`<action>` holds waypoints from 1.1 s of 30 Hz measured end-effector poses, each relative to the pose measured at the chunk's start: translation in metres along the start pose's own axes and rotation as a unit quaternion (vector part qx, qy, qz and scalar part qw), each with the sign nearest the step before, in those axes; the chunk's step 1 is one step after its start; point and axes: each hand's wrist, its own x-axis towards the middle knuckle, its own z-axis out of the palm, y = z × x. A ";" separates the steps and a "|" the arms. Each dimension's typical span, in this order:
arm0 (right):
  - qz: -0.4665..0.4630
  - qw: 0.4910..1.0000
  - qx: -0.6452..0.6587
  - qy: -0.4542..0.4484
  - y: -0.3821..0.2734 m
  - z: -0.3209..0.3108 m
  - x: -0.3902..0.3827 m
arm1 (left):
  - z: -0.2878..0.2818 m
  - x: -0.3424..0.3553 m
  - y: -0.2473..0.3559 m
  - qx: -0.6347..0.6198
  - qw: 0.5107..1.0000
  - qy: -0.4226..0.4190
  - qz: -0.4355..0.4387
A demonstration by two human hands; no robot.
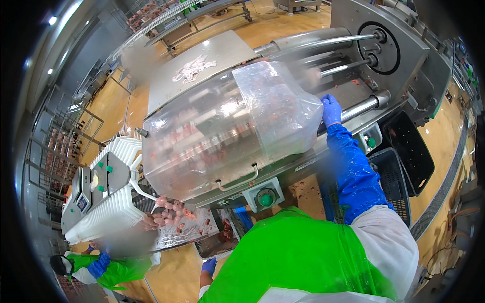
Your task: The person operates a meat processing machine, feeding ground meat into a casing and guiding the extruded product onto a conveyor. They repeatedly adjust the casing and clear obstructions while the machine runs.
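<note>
My right hand (331, 109), in a blue glove and blue sleeve cover, is closed at the right end of a long machine. It grips the pulled-in edge of a clear plastic sheet (278, 101), which is draped over the machine's see-through cover (194, 146). Under that cover, pink meat pieces show through, blurred by the plastic. My left hand (208, 266), also gloved, hangs low by the green apron, near a crate (218, 246) with meat scraps; its fingers are too small to make out. Linked sausages (169, 212) lie at the machine's left outlet.
Steel rods (348, 65) run to an upright plate at the right. Black crates (409, 151) stand beside my right arm. White casing-like strands (194, 68) lie on a steel table (222, 50). A co-worker in a green apron (126, 270) stands at the lower left, beside a white-hooked conveyor (108, 212).
</note>
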 end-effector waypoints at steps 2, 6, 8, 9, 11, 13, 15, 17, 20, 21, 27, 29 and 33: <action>-0.002 1.000 0.000 0.001 0.002 0.001 0.000 | 0.000 -0.002 0.003 0.010 1.000 -0.005 0.007; -0.001 1.000 0.004 0.004 0.005 0.002 0.002 | 0.002 -0.013 0.006 -0.005 0.999 -0.007 0.047; -0.008 1.000 0.011 0.004 0.005 0.002 0.002 | 0.002 -0.019 0.006 -0.041 0.988 0.001 0.151; 0.005 1.000 0.014 0.002 0.005 0.002 0.002 | 0.000 -0.018 0.008 -0.028 0.992 0.012 0.124; -0.007 1.000 0.007 0.002 0.005 0.002 0.002 | -0.003 -0.017 0.010 0.071 0.985 0.002 0.155; -0.008 1.000 -0.005 0.000 0.006 0.002 0.002 | -0.006 -0.014 0.014 0.155 0.979 -0.001 0.135; -0.007 1.000 -0.017 -0.001 0.007 0.003 0.002 | -0.009 -0.011 0.018 0.213 0.968 -0.003 0.129; -0.004 1.000 -0.023 -0.012 0.009 0.004 0.003 | -0.010 -0.011 0.020 0.206 0.968 -0.003 0.142; -0.006 1.000 -0.010 -0.018 0.013 0.008 0.007 | -0.010 -0.017 0.022 0.155 0.981 0.015 0.114; 0.007 1.000 0.000 -0.023 0.014 0.009 0.008 | -0.010 -0.021 0.022 0.140 0.987 0.026 0.074; -0.043 0.998 -0.049 -0.009 0.012 0.006 0.005 | -0.016 -0.026 0.020 0.156 0.982 0.018 0.109; -0.003 1.000 -0.010 0.000 0.009 0.003 0.004 | -0.019 -0.020 0.016 0.164 0.979 0.010 0.124; 0.088 0.995 0.037 -0.004 0.005 0.000 0.015 | -0.025 -0.005 0.008 0.208 0.973 -0.004 0.102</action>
